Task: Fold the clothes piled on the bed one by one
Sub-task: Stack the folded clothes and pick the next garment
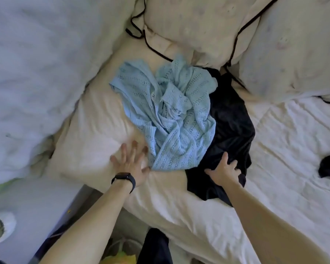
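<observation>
Judging by its openwork stitches, the blue knit top (pixel 171 115) looked light, soft and stretchy, likely to snag on fingers and sag when lifted. It lay crumpled in the middle of the bed (pixel 198 216), overlapping the dark garment (pixel 231 121), which looked thin and slippery. Your left hand (pixel 131 164) lay flat just beside the knit's lower hem, fingers spread, its grip apart and holding nothing. Your right hand (pixel 224 170) sat on the dark garment, fingers curled into the cloth, its grip apparently clamped on a fold. You would have done best to take the knit by both shoulders or hem corners.
</observation>
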Available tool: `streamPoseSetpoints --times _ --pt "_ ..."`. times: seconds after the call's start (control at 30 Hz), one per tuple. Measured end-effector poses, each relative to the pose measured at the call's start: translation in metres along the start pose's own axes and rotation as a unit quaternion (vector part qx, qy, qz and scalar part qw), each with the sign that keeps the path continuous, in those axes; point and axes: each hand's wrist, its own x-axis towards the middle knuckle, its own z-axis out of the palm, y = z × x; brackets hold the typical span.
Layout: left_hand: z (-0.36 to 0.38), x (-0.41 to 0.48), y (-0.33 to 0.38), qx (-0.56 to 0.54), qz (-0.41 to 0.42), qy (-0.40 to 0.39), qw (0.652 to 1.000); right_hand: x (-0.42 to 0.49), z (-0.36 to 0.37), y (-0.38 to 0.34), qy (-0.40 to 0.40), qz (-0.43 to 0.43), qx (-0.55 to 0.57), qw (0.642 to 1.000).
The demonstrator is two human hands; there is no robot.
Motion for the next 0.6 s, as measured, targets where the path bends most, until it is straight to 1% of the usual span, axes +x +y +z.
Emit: streamPoseSetpoints --times 0.03,0.1,0.2,0.27,0.3,0.37,0.4,0.47,0.53,0.57,0.6 --pt "0.006 0.002 -0.001 0.01 0.001 0.009 1.0 0.003 0.006 0.002 0.029 0.003 -0.005 1.0" --pt "0.012 0.001 -0.001 0.02 0.003 0.019 1.0 0.005 0.008 0.007 0.078 -0.021 -0.022 0.996" --pt "0.002 -0.006 0.0 0.038 0.006 -0.001 0.999 -0.006 -0.01 0.025 0.099 -0.062 -0.006 0.993" --pt "-0.018 -0.014 0.002 0.034 0.003 -0.037 0.999 -0.029 -0.038 0.04 0.104 -0.037 0.082 0.99" --pt "-0.03 -0.019 0.005 0.021 0.003 -0.048 0.999 -0.045 -0.056 0.05 0.124 -0.018 0.147 0.981" --pt "-0.053 -0.036 0.016 -0.017 0.003 -0.046 0.999 -0.08 -0.096 0.076 0.18 -0.007 0.274 0.945" --pt "-0.063 -0.047 0.024 -0.035 0.005 -0.035 0.999 -0.1 -0.117 0.09 0.203 -0.02 0.319 0.925" --pt "-0.079 -0.065 0.041 -0.041 0.024 -0.013 0.999 -0.136 -0.152 0.111 0.24 -0.059 0.365 0.898" --pt "-0.105 -0.091 0.076 -0.044 0.078 0.023 0.996 -0.182 -0.19 0.13 0.269 -0.109 0.401 0.869" --pt "-0.119 -0.105 0.096 -0.059 0.107 0.04 0.992 -0.202 -0.207 0.134 0.279 -0.133 0.427 0.85" --pt "-0.134 -0.127 0.123 -0.076 0.151 0.069 0.983 -0.229 -0.224 0.145 0.291 -0.156 0.465 0.821"
